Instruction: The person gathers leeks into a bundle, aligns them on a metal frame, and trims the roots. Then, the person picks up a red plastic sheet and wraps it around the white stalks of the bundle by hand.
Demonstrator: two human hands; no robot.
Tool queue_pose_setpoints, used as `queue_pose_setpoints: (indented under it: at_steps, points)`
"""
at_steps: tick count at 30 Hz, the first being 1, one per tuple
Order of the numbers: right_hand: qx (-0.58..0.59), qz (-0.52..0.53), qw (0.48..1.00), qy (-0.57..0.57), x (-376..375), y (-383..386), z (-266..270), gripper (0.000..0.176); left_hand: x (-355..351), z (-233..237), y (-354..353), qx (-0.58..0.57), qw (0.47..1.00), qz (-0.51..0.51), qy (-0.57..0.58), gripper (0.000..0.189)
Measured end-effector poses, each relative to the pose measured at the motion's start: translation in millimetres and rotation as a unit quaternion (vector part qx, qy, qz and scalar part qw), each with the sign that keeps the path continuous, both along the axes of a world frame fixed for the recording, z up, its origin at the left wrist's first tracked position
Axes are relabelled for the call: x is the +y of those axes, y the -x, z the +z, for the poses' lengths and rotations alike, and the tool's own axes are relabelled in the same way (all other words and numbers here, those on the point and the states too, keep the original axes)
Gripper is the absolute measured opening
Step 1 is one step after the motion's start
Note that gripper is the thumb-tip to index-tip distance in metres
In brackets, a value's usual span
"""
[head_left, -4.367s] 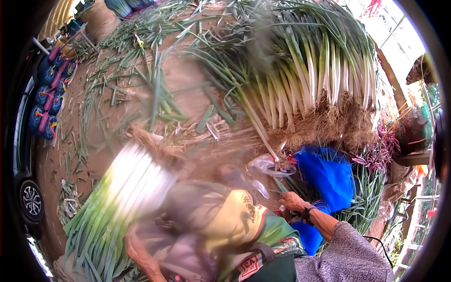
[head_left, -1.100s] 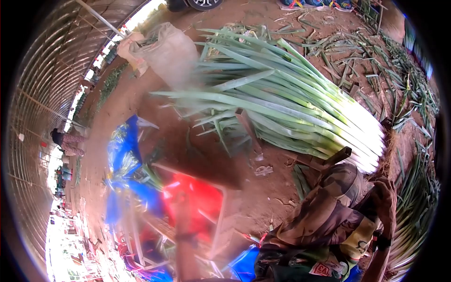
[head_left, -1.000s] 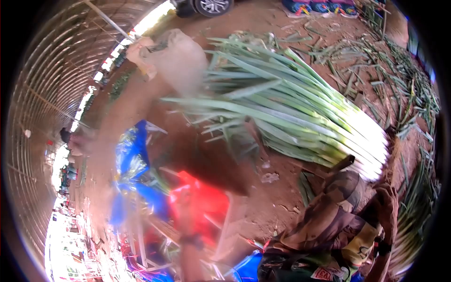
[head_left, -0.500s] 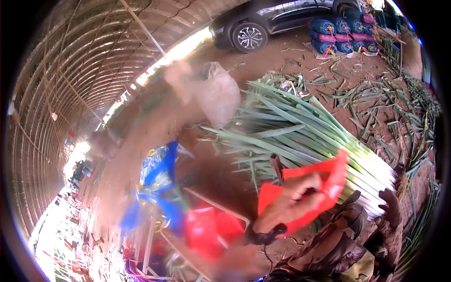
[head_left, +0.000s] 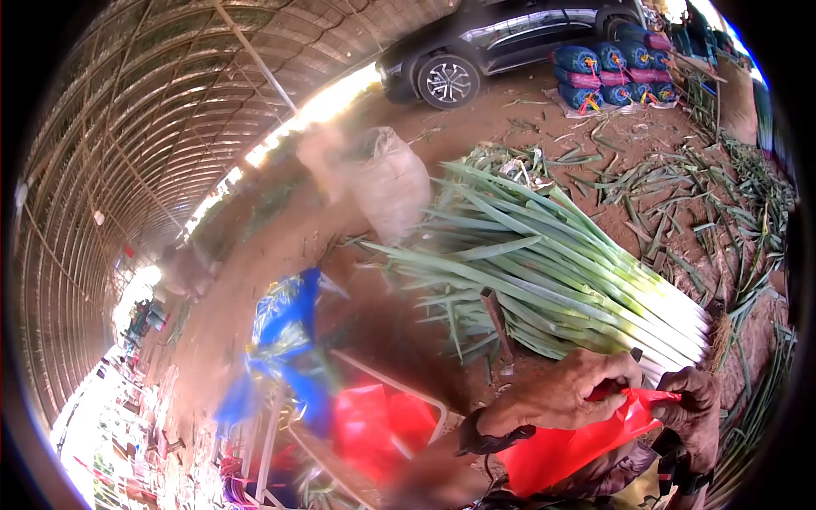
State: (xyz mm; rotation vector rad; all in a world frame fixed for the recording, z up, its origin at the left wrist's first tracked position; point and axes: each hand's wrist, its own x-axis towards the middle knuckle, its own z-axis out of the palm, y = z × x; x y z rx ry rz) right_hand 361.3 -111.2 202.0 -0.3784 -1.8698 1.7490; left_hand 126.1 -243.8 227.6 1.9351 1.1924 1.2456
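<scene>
My left hand (head_left: 569, 391) pinches the edge of a red plastic sheet (head_left: 565, 455) at the lower right. Beside it, my right hand (head_left: 693, 412) has its fingers closed on the sheet's right end. The sheet hangs below both hands, over my clothed legs. Just beyond my hands lies a large heap of long green onions (head_left: 561, 263), white ends toward the right and leaves toward the left. More red plastic (head_left: 382, 421) rests on a light metal frame (head_left: 438, 408) left of my left arm.
A blue printed plastic bag (head_left: 285, 319) hangs at the frame's left. A pale sack (head_left: 391, 183) stands behind the onions' leaf ends. Stacked blue bundles (head_left: 603, 76) sit near a dark car (head_left: 510, 34). Loose leaves (head_left: 680, 187) litter the soil. A short upright stake (head_left: 495, 319) stands beside the heap.
My left hand has carried the red sheet down and rightward, away from the onions. My right hand, apart from it before, now grips its right end.
</scene>
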Motion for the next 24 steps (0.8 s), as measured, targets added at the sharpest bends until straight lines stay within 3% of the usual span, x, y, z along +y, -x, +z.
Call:
queue_pose_setpoints:
  at_steps: [3, 4, 5, 6, 7, 8, 9, 10, 11, 14, 17, 18, 20, 24]
  points:
    - [0.021, -0.131, 0.989, -0.066, -9.3, 10.5, -0.9, 0.019, -3.1, 6.3, 5.9, 0.043, 0.992, 0.071, 0.098, 0.035]
    - [0.016, -0.146, 0.983, -0.108, -8.3, 14.6, 3.5, 0.014, -3.8, 1.5, 7.7, 0.041, 0.992, 0.081, 0.082, 0.045]
    - [-0.014, -0.158, 0.984, -0.086, -10.1, 17.1, 17.5, 0.012, -4.7, 13.6, 10.1, 0.082, 0.982, 0.098, 0.139, 0.049]
    - [-0.055, -0.172, 0.98, -0.088, -9.8, 17.5, 26.1, 0.01, -1.7, 10.9, 10.3, 0.076, 0.982, 0.106, 0.139, 0.049]
    - [-0.023, -0.157, 0.987, -0.038, -6.6, 21.0, 30.1, 0.01, 0.6, -1.7, 12.9, 0.085, 0.979, 0.124, 0.135, 0.046]
    - [-0.004, -0.155, 0.987, -0.031, -3.0, 21.6, 33.1, 0.011, 0.9, -12.4, 18.8, 0.157, 0.969, 0.16, 0.101, 0.041]
    - [-0.017, -0.171, 0.983, -0.055, 0.2, 21.4, 32.4, 0.013, 0.8, -22.0, 24.1, 0.159, 0.962, 0.186, 0.121, 0.038]
    - [0.007, -0.158, 0.987, -0.041, 5.9, 23.8, 28.6, 0.02, 1.5, -16.9, 22.2, 0.124, 0.965, 0.205, 0.104, 0.033]
    - [0.026, -0.122, 0.984, 0.13, 0.9, 23.8, 39.8, 0.031, 3.4, -17.8, 21.7, 0.066, 0.972, 0.209, 0.079, 0.028]
    - [0.085, -0.06, 0.977, 0.187, 7.5, 27.1, 15.8, 0.047, 9.6, -6.8, 23.1, 0.047, 0.96, 0.26, 0.093, 0.021]
    - [0.02, -0.022, 0.983, 0.18, 12.1, 14.2, 4.6, 0.046, 16.0, -10.7, 23.4, -0.012, 0.948, 0.308, 0.076, 0.011]
    - [0.043, -0.015, 0.983, 0.176, 9.7, 11.5, 2.2, 0.039, 19.1, -8.0, 22.4, -0.035, 0.945, 0.315, 0.085, 0.01]
    - [-0.025, -0.02, 0.99, 0.137, 17.2, -0.8, -10.1, 0.034, 26.2, -9.6, 19.7, -0.076, 0.937, 0.329, 0.086, 0.01]
    - [-0.074, -0.052, 0.994, 0.065, 22.0, -13.2, -18.4, 0.029, 30.8, -14.1, 22.0, -0.043, 0.92, 0.373, 0.109, 0.014]
